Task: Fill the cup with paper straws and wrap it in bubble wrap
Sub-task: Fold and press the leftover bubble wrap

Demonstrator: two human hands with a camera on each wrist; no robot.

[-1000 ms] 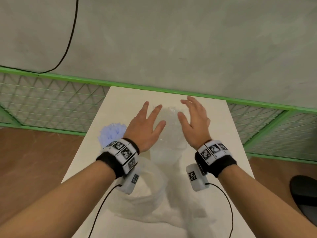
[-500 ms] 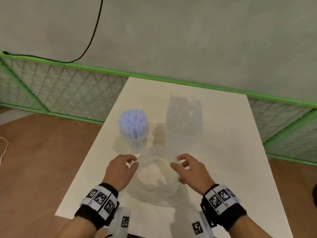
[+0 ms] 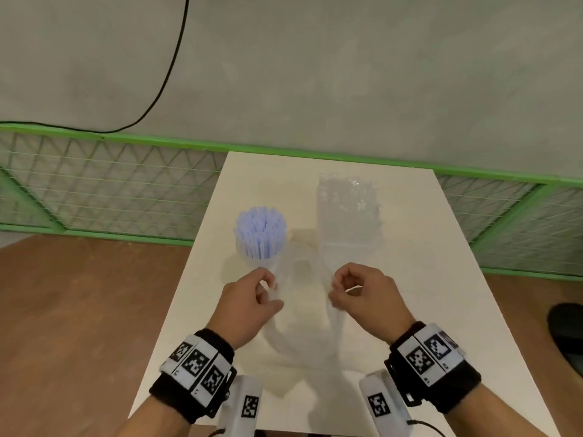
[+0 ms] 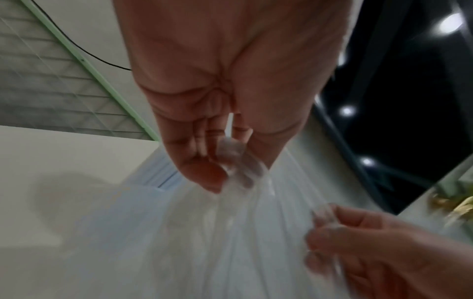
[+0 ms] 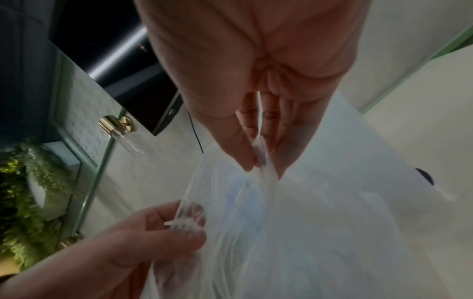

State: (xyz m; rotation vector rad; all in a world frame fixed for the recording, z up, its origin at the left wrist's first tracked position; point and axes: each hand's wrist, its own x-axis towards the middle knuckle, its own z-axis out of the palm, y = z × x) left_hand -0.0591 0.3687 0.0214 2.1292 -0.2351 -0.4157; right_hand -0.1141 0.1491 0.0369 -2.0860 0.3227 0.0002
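Note:
A clear cup [image 3: 263, 263] packed with pale blue paper straws [image 3: 261, 230] stands upright on the table's left side. A piece of bubble wrap [image 3: 347, 212] stands to its right, farther back. In front of both lies a thin clear plastic bag [image 3: 301, 323]. My left hand [image 3: 268, 287] pinches its left edge just in front of the cup. My right hand [image 3: 337, 283] pinches its right edge. The left wrist view shows the bag film [image 4: 230, 232] bunched in the left hand [image 4: 230, 161]; the right wrist view shows the film [image 5: 294, 232] pinched in the right hand [image 5: 261, 159].
The white table [image 3: 426, 279] is narrow, with its left and right edges close to my hands. A green mesh fence [image 3: 110, 190] runs behind it against a grey wall with a black cable [image 3: 164, 80]. A dark object [image 3: 568, 335] sits on the floor at right.
Both hands drew back from the bubble wrap toward me, came down on the clear bag, and now pinch its edges, held slightly wider apart.

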